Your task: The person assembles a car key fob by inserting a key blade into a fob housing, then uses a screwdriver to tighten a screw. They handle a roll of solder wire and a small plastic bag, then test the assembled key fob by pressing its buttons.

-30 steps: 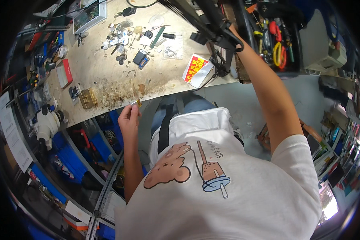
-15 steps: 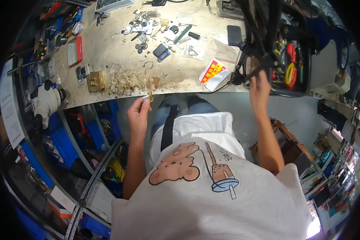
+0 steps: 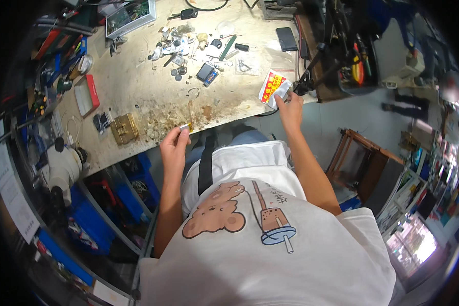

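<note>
Between the thumb and fingertips of my left hand (image 3: 174,148) is a small silver piece with a yellow end (image 3: 185,127), held just off the front edge of the workbench (image 3: 153,86). My right hand (image 3: 291,113) is at the bench's front edge, beside a white packet with a red and yellow label (image 3: 273,89). Its fingers are closed next to the packet's lower right corner and black cables; what they grip, if anything, is too small to make out. Left of my left hand a brass-coloured metal block (image 3: 124,128) rests on the scorched front of the bench.
Several small parts (image 3: 176,51) lie scattered mid-bench, near a small device with a screen (image 3: 207,73). A phone-like black slab (image 3: 286,39) lies at the back right, with a black bin of tools (image 3: 359,69) beyond. A red-edged box (image 3: 87,96) and white microscope-like instrument (image 3: 61,166) stand left.
My right hand has come left from beside the tool bin to the labelled packet. My left hand still pinches the small piece. The whole view has shifted and turned slightly.
</note>
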`<state>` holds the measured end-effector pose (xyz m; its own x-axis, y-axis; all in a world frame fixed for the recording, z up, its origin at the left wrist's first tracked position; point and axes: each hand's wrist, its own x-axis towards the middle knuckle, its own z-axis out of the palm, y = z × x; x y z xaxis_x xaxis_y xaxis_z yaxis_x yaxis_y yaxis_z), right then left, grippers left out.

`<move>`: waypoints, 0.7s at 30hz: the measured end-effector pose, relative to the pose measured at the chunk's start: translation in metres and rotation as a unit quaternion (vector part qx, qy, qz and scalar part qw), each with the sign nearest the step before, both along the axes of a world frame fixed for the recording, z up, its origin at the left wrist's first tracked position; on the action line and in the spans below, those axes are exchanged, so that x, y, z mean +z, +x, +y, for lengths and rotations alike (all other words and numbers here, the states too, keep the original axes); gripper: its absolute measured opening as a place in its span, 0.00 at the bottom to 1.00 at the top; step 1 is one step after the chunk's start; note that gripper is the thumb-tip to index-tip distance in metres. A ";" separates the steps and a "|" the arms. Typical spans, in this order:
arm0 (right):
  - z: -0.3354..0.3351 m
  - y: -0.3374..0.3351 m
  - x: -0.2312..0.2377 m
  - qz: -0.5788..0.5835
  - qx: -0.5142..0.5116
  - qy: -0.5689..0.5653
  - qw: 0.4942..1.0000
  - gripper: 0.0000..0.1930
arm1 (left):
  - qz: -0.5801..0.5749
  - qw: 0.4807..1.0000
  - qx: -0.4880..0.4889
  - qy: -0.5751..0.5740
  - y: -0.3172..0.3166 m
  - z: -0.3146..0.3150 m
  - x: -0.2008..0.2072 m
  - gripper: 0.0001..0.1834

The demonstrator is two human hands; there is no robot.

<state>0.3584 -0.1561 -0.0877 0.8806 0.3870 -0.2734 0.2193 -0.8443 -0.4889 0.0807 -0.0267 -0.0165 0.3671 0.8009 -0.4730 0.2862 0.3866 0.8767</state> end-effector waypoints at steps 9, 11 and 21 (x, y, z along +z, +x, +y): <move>0.045 -0.018 -0.003 -0.057 -0.104 -0.093 0.989 0.21 | -0.014 0.997 -0.065 -0.039 -0.052 0.046 0.001 0.12; 0.047 -0.023 -0.010 -0.087 -0.066 -0.104 0.989 0.19 | -0.011 0.996 -0.074 -0.041 -0.053 0.052 0.005 0.13; 0.038 -0.009 -0.022 -0.086 -0.127 0.020 0.988 0.22 | 0.003 0.994 -0.103 -0.037 -0.070 0.061 0.001 0.14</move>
